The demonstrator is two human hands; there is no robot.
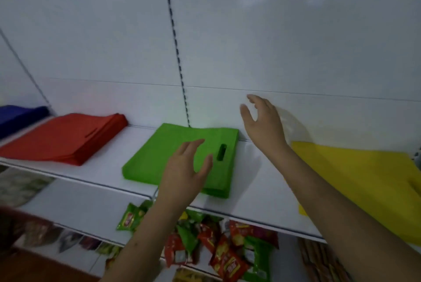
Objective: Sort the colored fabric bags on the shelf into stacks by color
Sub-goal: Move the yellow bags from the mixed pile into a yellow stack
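Observation:
On the white shelf lie four colours of fabric bags. A blue stack sits at the far left, a red stack beside it, a green stack with a cut-out handle in the middle, and yellow bags at the right. My left hand hovers over the front of the green stack, fingers spread and empty. My right hand is raised above the shelf between the green and yellow bags, fingers straight, holding nothing. My right forearm crosses over the yellow bags.
A white back panel with a slotted upright rises behind the shelf. On the lower shelf lie several red and green snack packets. More packaged goods sit at the lower left and lower right.

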